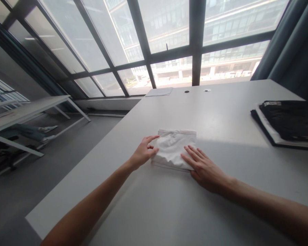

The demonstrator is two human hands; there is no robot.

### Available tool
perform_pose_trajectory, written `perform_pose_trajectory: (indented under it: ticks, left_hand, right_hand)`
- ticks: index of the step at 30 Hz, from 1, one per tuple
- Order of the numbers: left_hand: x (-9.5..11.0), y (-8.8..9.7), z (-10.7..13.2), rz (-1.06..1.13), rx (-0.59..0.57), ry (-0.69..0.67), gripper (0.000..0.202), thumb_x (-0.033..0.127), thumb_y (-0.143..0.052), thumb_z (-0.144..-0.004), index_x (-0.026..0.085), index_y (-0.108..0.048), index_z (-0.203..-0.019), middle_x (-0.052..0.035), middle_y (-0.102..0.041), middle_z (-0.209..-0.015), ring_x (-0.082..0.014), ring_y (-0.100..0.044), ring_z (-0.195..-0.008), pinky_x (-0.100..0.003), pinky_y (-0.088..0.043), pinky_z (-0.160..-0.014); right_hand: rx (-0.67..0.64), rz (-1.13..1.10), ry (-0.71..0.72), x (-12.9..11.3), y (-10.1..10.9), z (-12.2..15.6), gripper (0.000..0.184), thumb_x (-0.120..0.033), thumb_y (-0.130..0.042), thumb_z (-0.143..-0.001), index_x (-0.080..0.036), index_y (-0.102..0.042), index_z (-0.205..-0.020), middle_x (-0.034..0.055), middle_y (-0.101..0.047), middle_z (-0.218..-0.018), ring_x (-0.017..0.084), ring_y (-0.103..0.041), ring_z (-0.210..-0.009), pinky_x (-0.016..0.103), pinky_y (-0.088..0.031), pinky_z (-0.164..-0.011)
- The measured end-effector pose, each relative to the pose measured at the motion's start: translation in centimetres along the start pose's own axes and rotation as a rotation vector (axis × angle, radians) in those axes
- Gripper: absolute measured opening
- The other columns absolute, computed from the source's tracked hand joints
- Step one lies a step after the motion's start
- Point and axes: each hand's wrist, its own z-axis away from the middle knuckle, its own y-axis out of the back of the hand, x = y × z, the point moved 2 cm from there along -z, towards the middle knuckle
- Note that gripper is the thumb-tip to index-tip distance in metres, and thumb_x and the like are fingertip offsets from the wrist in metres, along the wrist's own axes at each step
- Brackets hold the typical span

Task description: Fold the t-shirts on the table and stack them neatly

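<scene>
A folded white cloth garment (173, 145) lies on the white table (149, 205) in front of me, in a layered, roughly square bundle with small wrinkles on top. My left hand (144, 150) is at its left edge, fingers apart, with the fingertips at the fabric's side. Flat on the bundle's right part rests my right hand (200, 164), its fingers stretched out over the cloth and the thumb near the lower right corner. What kind of garment it is, I cannot tell.
Folded dark and white clothes (290, 123) are stacked at the right. A paper sheet (159, 92) and two cable holes lie at the table's far end, by large windows. Left, across the floor, another table (30, 111) stands with a person's legs (33, 131) under it.
</scene>
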Motion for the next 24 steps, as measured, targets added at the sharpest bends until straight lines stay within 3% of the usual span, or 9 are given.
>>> perform_pose_trajectory:
  ticks: [2, 4, 9, 12, 14, 16, 19, 22, 24]
  left_hand:
    - [-0.2, -0.1, 0.3, 0.064, -0.064, 0.170, 0.065, 0.039, -0.074, -0.082, 0.018, -0.057, -0.141, -0.0092, -0.064, -0.108, -0.0162, -0.062, -0.082, -0.028, -0.055, -0.072]
    - [-0.8, 0.0, 0.5, 0.042, -0.094, 0.232, 0.064, 0.040, -0.074, -0.081, 0.019, -0.058, -0.140, -0.0078, -0.065, -0.103, -0.0154, -0.062, -0.076, -0.027, -0.054, -0.067]
    - [-2.1, 0.6, 0.6, -0.296, -0.047, 0.082, 0.050, 0.036, -0.076, -0.077, 0.023, -0.069, -0.125, -0.0131, -0.044, -0.145, -0.0217, -0.067, -0.096, -0.040, -0.058, -0.092]
    - [-0.8, -0.3, 0.1, -0.481, 0.005, -0.099, 0.048, 0.033, -0.062, -0.090, 0.021, -0.061, -0.137, -0.0142, -0.045, -0.148, -0.0301, -0.057, -0.127, -0.046, -0.045, -0.113]
    - [0.5, -1.8, -0.8, -0.566, 0.018, -0.280, 0.047, 0.028, -0.047, -0.099, 0.019, -0.055, -0.144, -0.0134, -0.048, -0.151, -0.0284, -0.044, -0.142, -0.045, -0.032, -0.123]
    - [1.1, -3.8, -2.0, -0.635, -0.063, -0.402, 0.048, 0.027, -0.037, -0.103, 0.019, -0.049, -0.150, -0.0113, -0.045, -0.157, -0.0260, -0.036, -0.149, -0.045, -0.023, -0.126]
    - [-0.3, -5.7, -4.1, -0.767, -0.196, -0.398, 0.054, 0.037, -0.036, -0.106, 0.019, -0.038, -0.157, -0.0115, -0.031, -0.166, -0.0290, -0.022, -0.155, -0.053, -0.013, -0.127]
    - [-2.1, -5.6, -5.6, -0.852, -0.247, -0.335, 0.063, 0.047, -0.036, -0.106, 0.019, -0.030, -0.161, -0.0114, -0.021, -0.169, -0.0315, -0.013, -0.157, -0.056, -0.009, -0.126]
    - [-2.4, -5.1, -6.0, -0.869, -0.251, -0.340, 0.064, 0.050, -0.036, -0.105, 0.020, -0.030, -0.161, -0.0116, -0.021, -0.169, -0.0314, -0.013, -0.157, -0.056, -0.008, -0.126]
  right_hand:
    - [0.005, 0.008, 0.006, 0.0, 0.1, 0.0, 0.074, -0.008, -0.051, -0.081, -0.018, -0.044, -0.154, 0.0145, -0.023, -0.169, 0.029, -0.012, -0.157, 0.052, -0.018, -0.126]
    - [0.009, 0.014, 0.016, 0.0, 0.3, 0.0, 0.075, -0.008, -0.051, -0.080, -0.018, -0.044, -0.154, 0.0149, -0.024, -0.169, 0.029, -0.012, -0.157, 0.053, -0.019, -0.126]
    - [-0.016, -0.012, 0.118, -0.2, 0.7, -0.1, 0.074, -0.004, -0.046, -0.081, -0.019, -0.045, -0.153, 0.0130, -0.028, -0.167, 0.027, -0.016, -0.157, 0.054, -0.017, -0.126]
    - [-0.046, -0.017, 0.171, -0.2, 0.6, -0.1, 0.074, -0.003, -0.043, -0.082, -0.019, -0.045, -0.154, 0.0126, -0.030, -0.166, 0.027, -0.018, -0.156, 0.056, -0.015, -0.126]
    - [-0.060, -0.020, 0.182, -0.1, 0.6, -0.2, 0.072, -0.004, -0.044, -0.083, -0.019, -0.045, -0.154, 0.0129, -0.031, -0.166, 0.027, -0.018, -0.156, 0.056, -0.013, -0.126]
    - [-0.075, -0.022, 0.190, -0.1, 0.6, -0.2, 0.070, -0.006, -0.044, -0.086, -0.018, -0.044, -0.154, 0.0131, -0.031, -0.166, 0.027, -0.019, -0.156, 0.057, -0.012, -0.127]
    - [-0.102, -0.033, 0.206, -0.1, 0.8, 0.0, 0.069, -0.007, -0.043, -0.089, -0.019, -0.040, -0.157, 0.0122, -0.032, -0.165, 0.026, -0.021, -0.156, 0.056, -0.010, -0.127]
    - [-0.127, -0.058, 0.222, -0.3, 1.2, 0.5, 0.066, -0.015, -0.046, -0.094, -0.020, -0.036, -0.159, 0.0125, -0.030, -0.166, 0.025, -0.021, -0.156, 0.054, -0.008, -0.127]
    - [-0.142, -0.081, 0.231, -0.5, 1.5, 0.6, 0.065, -0.028, -0.051, -0.097, -0.019, -0.035, -0.159, 0.0136, -0.029, -0.166, 0.027, -0.021, -0.155, 0.054, -0.007, -0.128]
